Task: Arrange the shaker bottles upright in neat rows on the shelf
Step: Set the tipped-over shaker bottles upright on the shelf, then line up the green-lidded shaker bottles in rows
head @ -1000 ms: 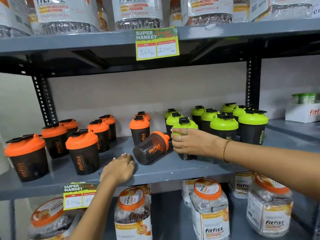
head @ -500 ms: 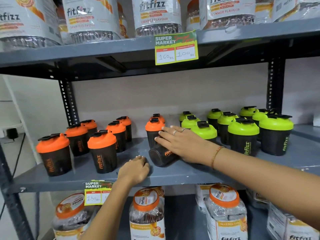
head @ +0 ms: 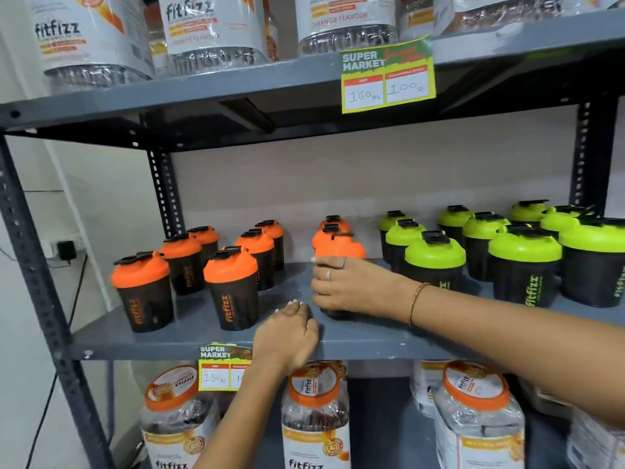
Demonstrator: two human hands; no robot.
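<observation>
Shaker bottles fill the grey middle shelf (head: 355,336): orange-lidded ones (head: 231,287) standing at the left, green-lidded ones (head: 524,265) at the right, contents hidden behind dark walls. Between the groups, the right hand (head: 351,287) has its fingers (head: 326,262) wrapped around an upright orange-lidded shaker (head: 338,247) near the shelf front. The left hand (head: 287,333) rests curled on the shelf edge, holding nothing. Clear jars (head: 314,414) of packets sit below.

Shaker bottles (head: 233,286) standing in rows on middle shelf (head: 368,336), 9 to 3 o'clock. Jars (head: 314,418) on shelf below, 6 o'clock. More jars (head: 216,28) above, 12 o'clock.
</observation>
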